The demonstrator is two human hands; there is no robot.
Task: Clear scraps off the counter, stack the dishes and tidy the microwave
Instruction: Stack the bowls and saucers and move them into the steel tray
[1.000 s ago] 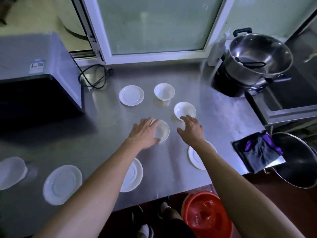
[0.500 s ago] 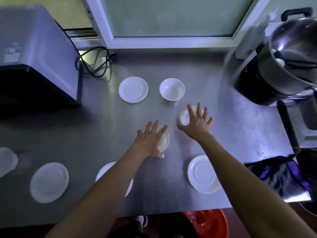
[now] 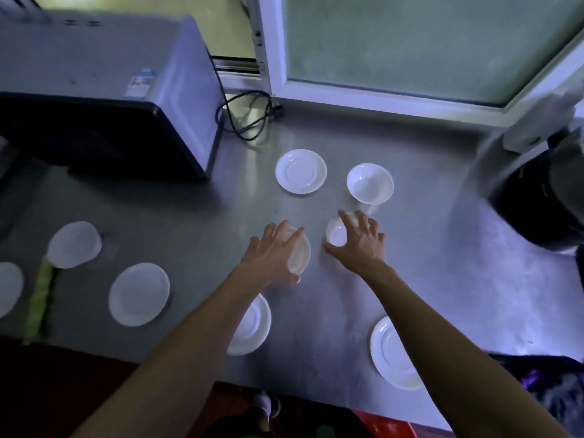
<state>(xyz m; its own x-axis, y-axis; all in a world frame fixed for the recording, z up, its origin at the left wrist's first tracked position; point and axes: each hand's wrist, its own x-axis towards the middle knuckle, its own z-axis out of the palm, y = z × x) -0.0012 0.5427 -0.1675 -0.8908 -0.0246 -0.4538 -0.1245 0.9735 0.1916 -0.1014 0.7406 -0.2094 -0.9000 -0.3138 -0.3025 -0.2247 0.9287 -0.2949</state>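
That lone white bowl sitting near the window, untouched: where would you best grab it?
Grip the bowl by its rim, coming from above. It stands upright and open on the counter, apart from the saucer beside it, so thumb inside and fingers outside should pinch the raised wall.
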